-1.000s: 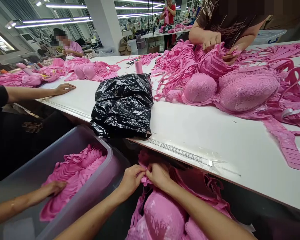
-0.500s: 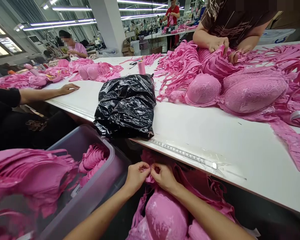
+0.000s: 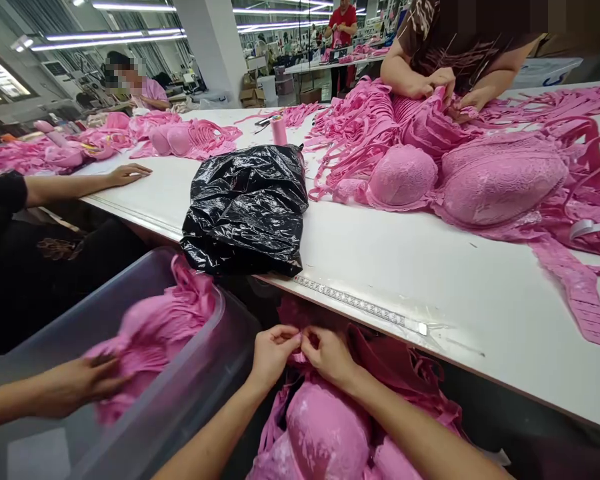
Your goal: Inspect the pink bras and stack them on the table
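Below the table's front edge, my left hand (image 3: 271,353) and my right hand (image 3: 326,352) meet fingertip to fingertip. Both pinch a small piece of a pink bra (image 3: 325,427) that lies in my lap, its lace cups facing up between my forearms. What exactly sits between the fingertips is too small to make out. More pink fabric (image 3: 400,373) bunches just right of my right hand.
A co-worker's hand (image 3: 77,383) presses pink bras into a grey plastic bin (image 3: 180,413) at my left. On the white table (image 3: 430,280) lie a black plastic bag (image 3: 247,210), a taped measuring strip (image 3: 360,305) and heaps of pink bras (image 3: 480,173). Another person's hands (image 3: 443,83) work opposite.
The co-worker's hand lifted a stack of pink bras from the bin, then brought it back down into the bin. My two hands have stayed pinched together in the same spot.
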Demonstrator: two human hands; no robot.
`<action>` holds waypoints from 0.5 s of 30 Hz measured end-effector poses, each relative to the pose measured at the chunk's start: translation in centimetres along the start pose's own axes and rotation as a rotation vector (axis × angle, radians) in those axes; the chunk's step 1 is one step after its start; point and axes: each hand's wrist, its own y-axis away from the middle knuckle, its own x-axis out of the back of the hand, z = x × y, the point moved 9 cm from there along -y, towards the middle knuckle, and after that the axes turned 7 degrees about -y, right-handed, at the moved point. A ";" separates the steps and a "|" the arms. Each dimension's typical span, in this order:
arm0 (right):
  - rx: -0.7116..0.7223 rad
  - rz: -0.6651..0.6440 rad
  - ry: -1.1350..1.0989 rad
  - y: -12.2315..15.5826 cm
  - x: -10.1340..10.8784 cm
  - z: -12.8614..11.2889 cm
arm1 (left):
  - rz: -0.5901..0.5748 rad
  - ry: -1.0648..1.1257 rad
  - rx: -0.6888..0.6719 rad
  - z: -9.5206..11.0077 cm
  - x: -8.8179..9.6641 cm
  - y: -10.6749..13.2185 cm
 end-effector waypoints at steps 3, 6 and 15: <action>-0.010 0.010 0.037 -0.1 0.7 0.0 | 0.009 0.077 0.035 -0.1 0.0 0.2; -0.007 -0.026 0.047 0.0 0.5 -0.1 | 0.021 0.121 0.058 -0.4 -0.1 0.5; -0.043 -0.060 0.072 0.1 0.5 0.0 | 0.052 0.208 0.084 -1.5 -1.0 1.0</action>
